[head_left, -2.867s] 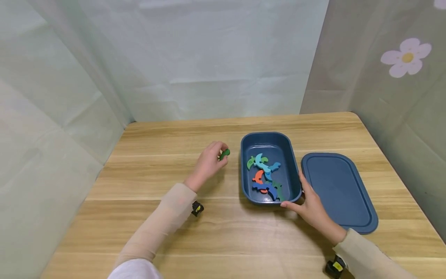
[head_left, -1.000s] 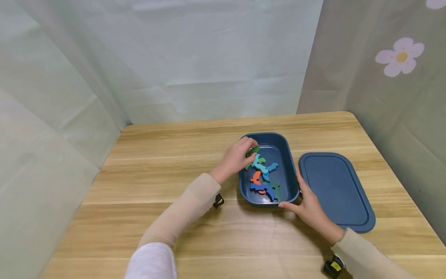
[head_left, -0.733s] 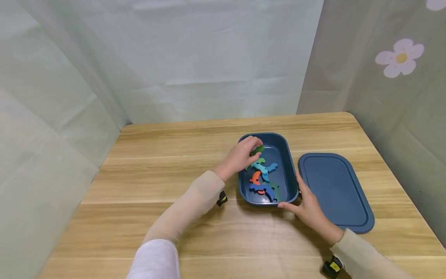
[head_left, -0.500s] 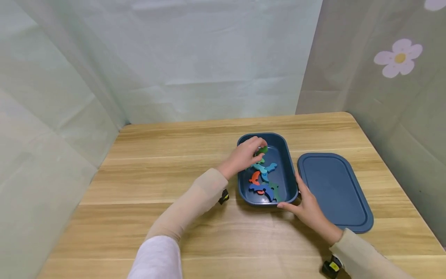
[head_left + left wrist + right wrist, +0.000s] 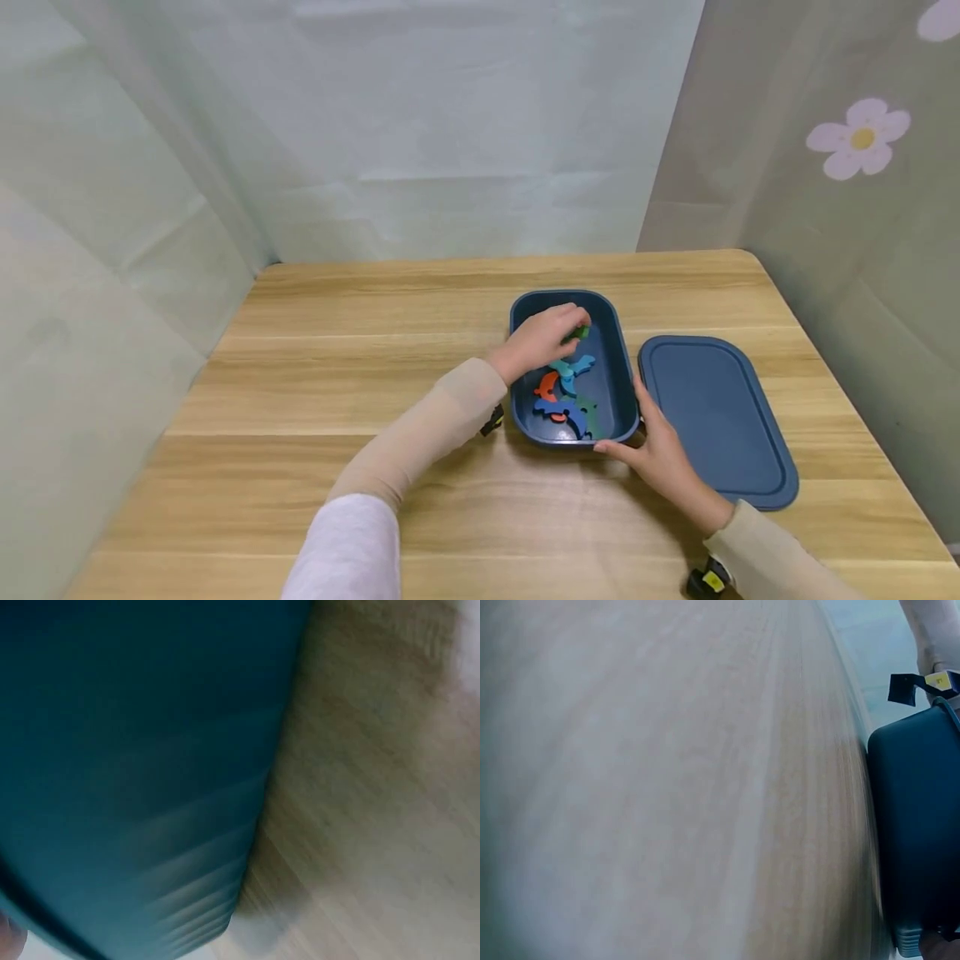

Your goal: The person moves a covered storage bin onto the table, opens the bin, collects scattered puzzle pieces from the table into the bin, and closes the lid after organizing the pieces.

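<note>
My left hand (image 5: pixel 543 337) reaches over the left rim of a dark blue box (image 5: pixel 611 396), pinching a small green toy piece (image 5: pixel 581 332) that its fingers partly cover. Below the hand, inside the box, lie a light blue piece (image 5: pixel 567 372), an orange one (image 5: pixel 547 386), a dark blue one (image 5: pixel 573 412) and a dark green one (image 5: pixel 589 415). With its thumb on the near rim and fingers along the right side, my right hand (image 5: pixel 666 458) grips the box's near right corner. Both wrist views show mostly the box's outer wall (image 5: pixel 135 765) and the tabletop.
A matching dark blue lid (image 5: pixel 720 417) lies flat to the right of the box, close to my right hand. Everything stands on a wood-grain table (image 5: pixel 360 375). Pale fabric walls (image 5: pixel 465 150) enclose its back and sides.
From the table left of the box, my left hand has moved right and over the box with the green piece, drifting further right inside it. My right hand stays on the corner.
</note>
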Motion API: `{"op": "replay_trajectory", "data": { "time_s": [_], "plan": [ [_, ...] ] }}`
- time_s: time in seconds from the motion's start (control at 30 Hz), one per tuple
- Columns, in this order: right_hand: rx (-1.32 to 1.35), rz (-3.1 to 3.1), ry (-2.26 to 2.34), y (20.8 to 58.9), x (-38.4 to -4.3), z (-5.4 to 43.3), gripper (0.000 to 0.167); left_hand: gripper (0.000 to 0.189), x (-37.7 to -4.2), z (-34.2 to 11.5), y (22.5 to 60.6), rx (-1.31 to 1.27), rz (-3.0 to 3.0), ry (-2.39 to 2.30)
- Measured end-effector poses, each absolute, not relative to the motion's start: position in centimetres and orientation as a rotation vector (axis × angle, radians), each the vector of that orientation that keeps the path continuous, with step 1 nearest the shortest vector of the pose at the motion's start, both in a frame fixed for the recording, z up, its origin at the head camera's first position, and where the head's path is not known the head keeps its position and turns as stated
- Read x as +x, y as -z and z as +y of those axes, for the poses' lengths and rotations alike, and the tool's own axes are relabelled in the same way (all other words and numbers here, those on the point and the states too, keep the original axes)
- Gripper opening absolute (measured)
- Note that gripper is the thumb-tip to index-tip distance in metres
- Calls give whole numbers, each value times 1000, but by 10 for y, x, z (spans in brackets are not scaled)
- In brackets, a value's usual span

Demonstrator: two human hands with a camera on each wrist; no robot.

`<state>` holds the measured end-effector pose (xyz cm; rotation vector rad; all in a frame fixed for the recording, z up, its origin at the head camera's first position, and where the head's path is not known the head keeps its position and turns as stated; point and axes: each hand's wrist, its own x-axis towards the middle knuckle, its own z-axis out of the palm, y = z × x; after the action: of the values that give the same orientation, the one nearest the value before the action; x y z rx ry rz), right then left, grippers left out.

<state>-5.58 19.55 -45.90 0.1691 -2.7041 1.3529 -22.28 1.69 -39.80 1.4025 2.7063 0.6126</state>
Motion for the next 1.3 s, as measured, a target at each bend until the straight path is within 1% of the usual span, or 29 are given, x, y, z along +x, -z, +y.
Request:
{"op": "replay_trajectory", "data": {
  "time_s": [0.4,0.8,1.03,1.3],
  "plan": [
    [188,-2679,-1367,461,-55,192,107,26,-219,25,407,1456,2695,-479],
    [173,-2692,-1373,461,-56,193,107,25,-221,33,418,1529,2700,-290],
    [164,-2694,-1361,462,-55,193,106,28,-221,34,427,1492,2681,-245],
    [170,-2693,-1354,461,-56,193,106,29,-222,33,429,1442,2684,-272]
  ]
}}
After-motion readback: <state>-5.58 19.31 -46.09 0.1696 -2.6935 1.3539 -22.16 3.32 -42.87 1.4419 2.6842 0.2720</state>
